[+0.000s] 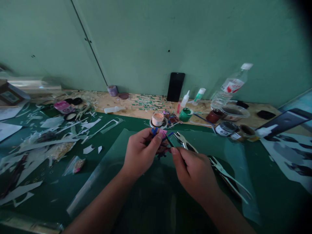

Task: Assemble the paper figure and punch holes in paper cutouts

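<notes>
My left hand [141, 152] is closed in a pinch around a small pink and blue piece [162, 132]; its lower part is dark and reddish, and the fingers cover much of it. Close to its right side, my right hand [193, 172] pinches a thin dark green stick [170, 141] that points up and left at the piece. Whether the stick touches the piece I cannot tell. Metal hand pliers [182, 140] lie just beyond my right hand, and their pale handles [229, 178] come out on its other side. An open jar of peach paint [158, 119] stands right behind my left fingers.
A clear sheet [102, 182] covers the green mat. Behind stand a green paint jar [186, 114], a glue bottle [185, 98], a leaning phone [175, 87], several dark jars [225, 128] and a plastic bottle [230, 86]. Plastic scraps [53, 139] litter the left.
</notes>
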### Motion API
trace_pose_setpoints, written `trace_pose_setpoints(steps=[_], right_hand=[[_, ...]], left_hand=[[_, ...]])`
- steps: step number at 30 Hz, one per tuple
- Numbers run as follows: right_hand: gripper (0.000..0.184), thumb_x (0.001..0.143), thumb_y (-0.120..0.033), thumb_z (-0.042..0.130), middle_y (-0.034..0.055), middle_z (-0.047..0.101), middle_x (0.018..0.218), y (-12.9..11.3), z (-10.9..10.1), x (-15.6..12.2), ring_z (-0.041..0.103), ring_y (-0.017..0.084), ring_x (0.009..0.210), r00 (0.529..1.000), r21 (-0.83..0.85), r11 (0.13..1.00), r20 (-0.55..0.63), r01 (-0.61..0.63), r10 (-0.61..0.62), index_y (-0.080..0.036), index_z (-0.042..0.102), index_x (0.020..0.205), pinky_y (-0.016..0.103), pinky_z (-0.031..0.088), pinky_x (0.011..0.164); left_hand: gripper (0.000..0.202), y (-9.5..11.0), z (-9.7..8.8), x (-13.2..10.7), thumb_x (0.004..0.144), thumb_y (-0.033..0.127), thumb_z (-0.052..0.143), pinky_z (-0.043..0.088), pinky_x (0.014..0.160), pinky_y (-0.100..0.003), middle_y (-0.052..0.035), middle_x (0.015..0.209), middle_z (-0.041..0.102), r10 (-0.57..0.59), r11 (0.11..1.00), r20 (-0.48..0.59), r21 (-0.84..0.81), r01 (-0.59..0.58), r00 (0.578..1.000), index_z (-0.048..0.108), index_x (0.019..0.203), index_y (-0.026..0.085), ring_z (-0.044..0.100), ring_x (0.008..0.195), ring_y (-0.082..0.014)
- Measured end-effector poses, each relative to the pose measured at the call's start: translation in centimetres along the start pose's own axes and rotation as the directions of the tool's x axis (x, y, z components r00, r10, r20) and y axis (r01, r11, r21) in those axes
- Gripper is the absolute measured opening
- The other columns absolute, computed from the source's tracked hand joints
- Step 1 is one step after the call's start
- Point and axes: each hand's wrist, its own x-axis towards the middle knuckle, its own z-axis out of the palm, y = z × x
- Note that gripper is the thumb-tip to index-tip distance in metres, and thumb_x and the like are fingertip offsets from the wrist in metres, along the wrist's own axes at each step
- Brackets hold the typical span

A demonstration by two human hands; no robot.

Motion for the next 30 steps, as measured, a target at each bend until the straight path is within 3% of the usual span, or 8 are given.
trace_pose_setpoints(steps=[16,30], right_hand=[[0.036,0.098,-0.029,0.041,-0.0033,0.047,0.051,-0.13,-0.10,-0.02,0.045,0.011,0.045,0.999,-0.022,0.999,0.031,-0.038,0.039,-0.019,0.048,0.064,0.029,0.024,0.053],[0.040,0.099,-0.030,0.040,-0.0044,0.044,0.047,-0.39,-0.30,0.00,0.042,0.010,0.042,0.996,-0.023,0.997,0.038,-0.079,0.080,-0.020,0.045,0.061,0.028,0.022,0.052]], left_hand=[[0.021,-0.09,0.02,-0.16,0.088,0.036,0.060,0.058,0.057,-0.023,-0.0015,0.070,0.069,0.105,0.981,-0.006,0.167,-0.103,0.994,0.069,0.089,0.018,0.068,0.061,-0.0155],[0.015,0.43,-0.24,-0.18,0.090,0.024,0.056,0.049,0.055,-0.019,0.0021,0.069,0.072,0.401,0.758,0.051,0.542,-0.362,0.915,0.069,0.094,0.018,0.065,0.057,-0.0096]])
